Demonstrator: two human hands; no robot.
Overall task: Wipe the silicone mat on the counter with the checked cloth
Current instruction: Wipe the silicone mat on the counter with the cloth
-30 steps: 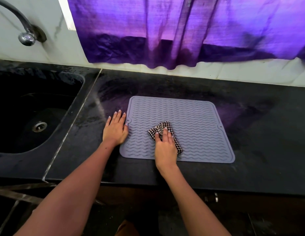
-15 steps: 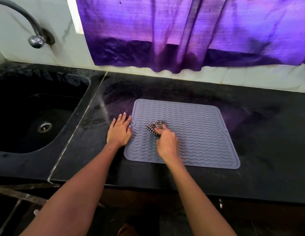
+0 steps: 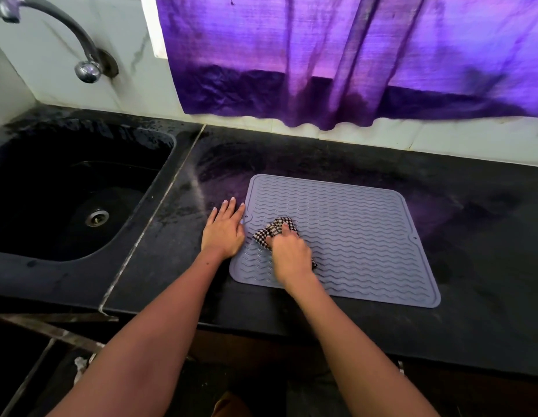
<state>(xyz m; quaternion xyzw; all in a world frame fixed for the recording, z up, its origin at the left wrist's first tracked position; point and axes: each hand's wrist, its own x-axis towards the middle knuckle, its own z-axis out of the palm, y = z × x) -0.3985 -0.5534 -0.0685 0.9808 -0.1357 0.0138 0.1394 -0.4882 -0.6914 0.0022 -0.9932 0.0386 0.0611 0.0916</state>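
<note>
Black counter (image 3: 352, 335) carries the grey mat (image 3: 352, 236) near its front edge, beside the sink (image 3: 66, 191); the left hand (image 3: 224, 233) lies flat, fingers straight, at the mat's left edge, pinning it; the right hand (image 3: 289, 254) now clenches the cloth (image 3: 276, 228) bunched, where a second ago it pressed it flat, and has scrubbed leftward; wiping looks mid-course, right side untouched.

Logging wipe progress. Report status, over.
Left hand flat at mat edge. Right hand grips checked cloth on mat. Nothing in the way.
</note>
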